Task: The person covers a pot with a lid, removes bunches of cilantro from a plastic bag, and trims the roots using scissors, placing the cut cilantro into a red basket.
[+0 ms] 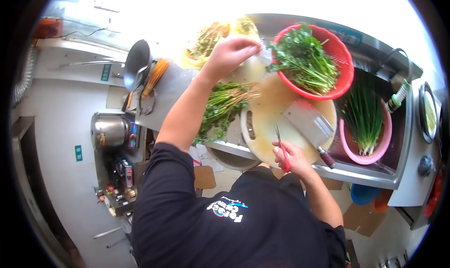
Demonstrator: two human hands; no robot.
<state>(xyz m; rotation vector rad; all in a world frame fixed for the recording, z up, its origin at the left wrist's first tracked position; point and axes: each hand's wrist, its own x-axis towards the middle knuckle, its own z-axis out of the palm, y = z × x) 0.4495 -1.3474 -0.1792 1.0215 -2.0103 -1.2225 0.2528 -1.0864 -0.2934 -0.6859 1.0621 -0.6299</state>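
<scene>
My right hand (295, 160) grips a pair of scissors (285, 156) by the red handles, blades pointing up over the near edge of a round cutting board (267, 122). My left hand (234, 54) is raised beyond the board, its fingers drawn together; whatever they hold, if anything, cannot be made out. Just beyond it lies a yellow plastic bag (188, 60) with roots and stems. A bunch of cilantro (220, 106) rests on the counter left of the board, roots toward it. More cilantro (309, 57) fills a red colander (346, 73) at the board's far right.
A cleaver (307, 122) lies on the board, its handle over the near edge. Right of it, a pink basin (361, 158) holds scallions (363, 113) in the sink (398, 155). A wok (137, 57) and wooden sticks (155, 75) are at the left.
</scene>
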